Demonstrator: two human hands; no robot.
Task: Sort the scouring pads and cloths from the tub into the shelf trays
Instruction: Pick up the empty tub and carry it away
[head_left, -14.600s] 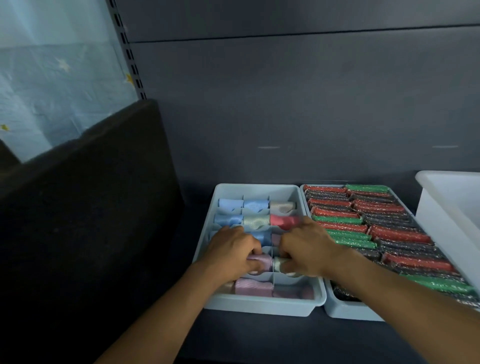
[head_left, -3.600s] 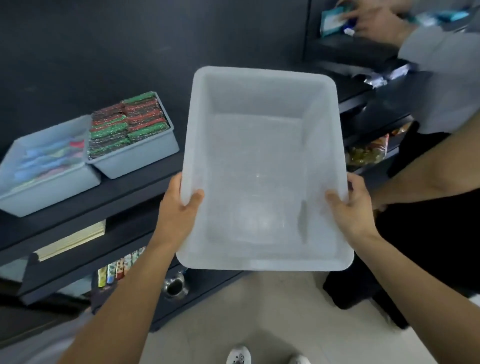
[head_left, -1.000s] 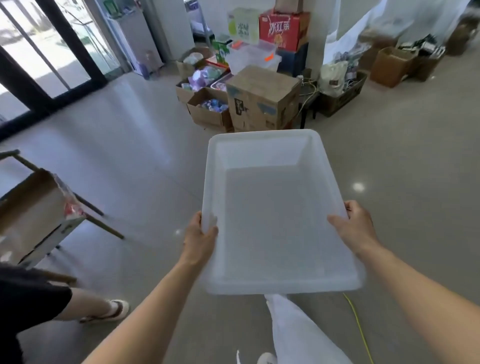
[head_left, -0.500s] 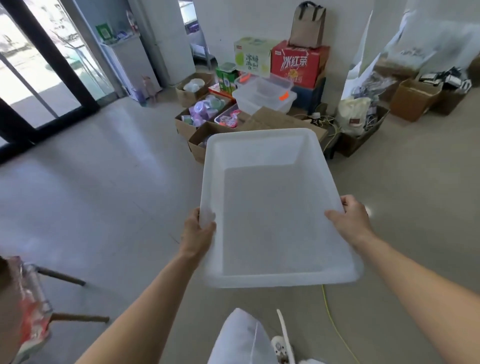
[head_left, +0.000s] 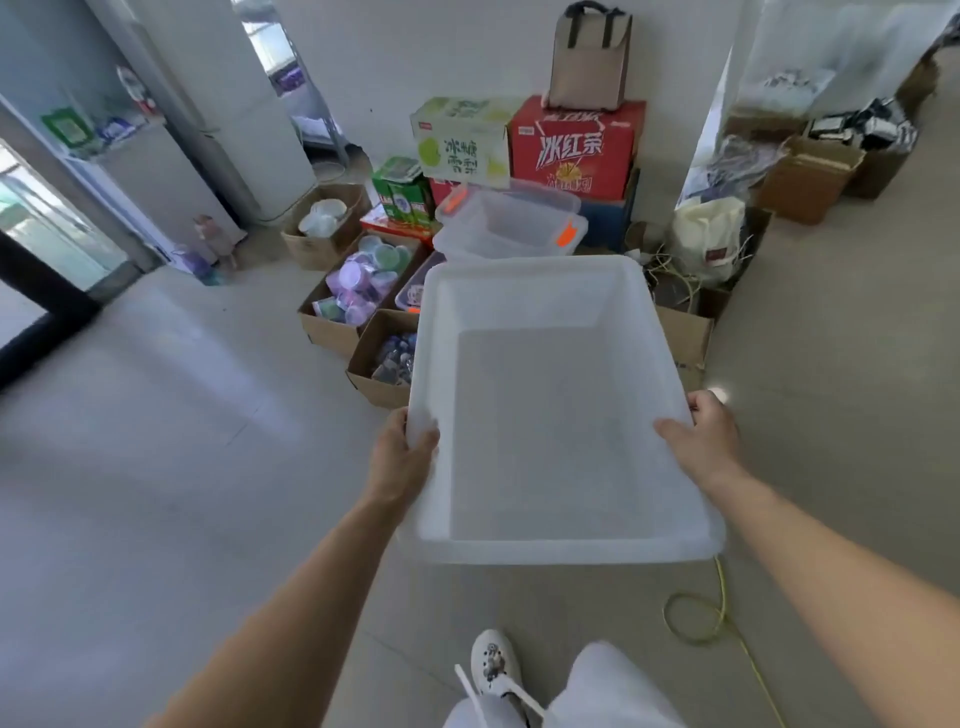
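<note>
Floor (head_left: 156, 467): the carton pile by the wall sits nearer than half a second ago. The walk is heading at it, and no shelf trays are in view.
Tub (head_left: 540, 270): translucent white, carried level and clear of the floor, long axis pointing away. No pads or cloths show inside. Judgement: sorting is done and this is the empty tub going back to the stock pile.
Cardboard boxes (head_left: 332, 332): open, packed with small goods, just beyond the tub's far left corner. Drink cartons are stacked behind them against the wall.
Clear bin (head_left: 509, 228): orange latches, sitting right behind the tub's far rim.
Left hand (head_left: 402, 457): grips the left rim with the thumb hooked over inside. The fingers are under the wall, so I can't tell how they lie.
Right hand (head_left: 706, 441): grips the right rim, thumb laid inside, fingers curled round the outside.
Cable (head_left: 723, 597): yellow, looped on the floor below the tub's near right corner. The next move calls for stepping clear of it, then lowering the tub onto bare floor with both grips kept until it lands.
</note>
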